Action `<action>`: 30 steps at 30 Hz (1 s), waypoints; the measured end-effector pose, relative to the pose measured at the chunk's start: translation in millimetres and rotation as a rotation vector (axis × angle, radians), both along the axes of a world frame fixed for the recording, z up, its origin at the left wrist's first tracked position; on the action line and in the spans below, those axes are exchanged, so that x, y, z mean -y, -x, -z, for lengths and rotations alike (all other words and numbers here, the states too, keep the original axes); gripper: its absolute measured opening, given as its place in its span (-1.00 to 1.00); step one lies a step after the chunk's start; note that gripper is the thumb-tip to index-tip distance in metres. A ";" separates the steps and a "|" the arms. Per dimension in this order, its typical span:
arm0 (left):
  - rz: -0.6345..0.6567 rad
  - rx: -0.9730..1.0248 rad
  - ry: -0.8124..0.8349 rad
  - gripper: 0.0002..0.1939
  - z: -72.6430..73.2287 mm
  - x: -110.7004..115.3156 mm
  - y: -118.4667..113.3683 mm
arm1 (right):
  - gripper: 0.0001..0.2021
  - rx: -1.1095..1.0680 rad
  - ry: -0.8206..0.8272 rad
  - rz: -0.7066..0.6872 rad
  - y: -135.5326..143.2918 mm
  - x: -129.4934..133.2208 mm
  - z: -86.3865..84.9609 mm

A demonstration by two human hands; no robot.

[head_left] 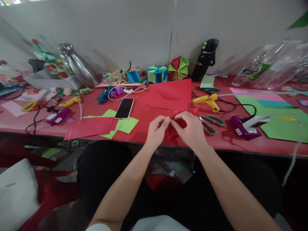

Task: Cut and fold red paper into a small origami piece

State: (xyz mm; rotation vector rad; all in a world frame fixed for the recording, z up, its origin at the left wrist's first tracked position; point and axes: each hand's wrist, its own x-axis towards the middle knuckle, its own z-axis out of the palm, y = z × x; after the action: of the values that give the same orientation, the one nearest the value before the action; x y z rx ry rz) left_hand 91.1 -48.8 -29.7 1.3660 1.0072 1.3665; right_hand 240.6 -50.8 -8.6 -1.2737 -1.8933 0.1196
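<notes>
My left hand and my right hand meet over the front of the table, fingertips almost touching. Both are closed in a pinch on a piece of red paper, partly hidden behind the fingers. Just beyond them lies a larger red paper sheet. Grey-green handled scissors rest close to the right of my right hand. Behind the scissors is a yellow glue gun with a clear glue stick in its back. Left of my left hand, a phone lies partly on light green paper sheets.
Purple power adapters with cords sit at right and left. Folded paper ornaments, a black bottle, a steel jug and clear plastic bottles stand along the wall. A second glue gun lies left, near red paper.
</notes>
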 end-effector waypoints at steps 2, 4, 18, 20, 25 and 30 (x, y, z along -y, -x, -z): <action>-0.044 -0.044 -0.034 -0.68 -3.5 -1.3 5.3 | -0.83 -0.085 0.018 -0.042 -6.7 -0.2 -5.8; -0.103 -0.094 -0.065 -0.68 -7.2 -2.9 12.2 | -0.82 -0.190 0.050 -0.087 -15.9 -1.4 -10.2; -0.036 -0.470 -0.292 -0.72 -14.5 0.2 25.7 | -0.85 -0.224 0.232 -0.191 -30.4 -7.9 -7.9; -0.044 -0.479 -0.301 -0.73 -14.7 -1.2 28.6 | -0.89 -0.169 0.188 -0.174 -30.0 -7.7 -10.2; -0.039 -0.515 -0.316 -0.74 -17.6 -2.9 34.9 | -0.88 0.003 0.007 -0.140 -32.6 -8.1 -16.0; 0.028 -0.540 -0.290 -0.74 -23.6 -1.0 37.0 | -0.72 0.017 0.389 -0.313 -34.5 -5.3 -25.5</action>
State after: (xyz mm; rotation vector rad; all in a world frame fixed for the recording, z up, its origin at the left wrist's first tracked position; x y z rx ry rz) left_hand 54.1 -47.8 -6.2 2.0286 1.1554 1.1751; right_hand 275.2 -45.5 16.9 -1.2136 -2.1417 0.6702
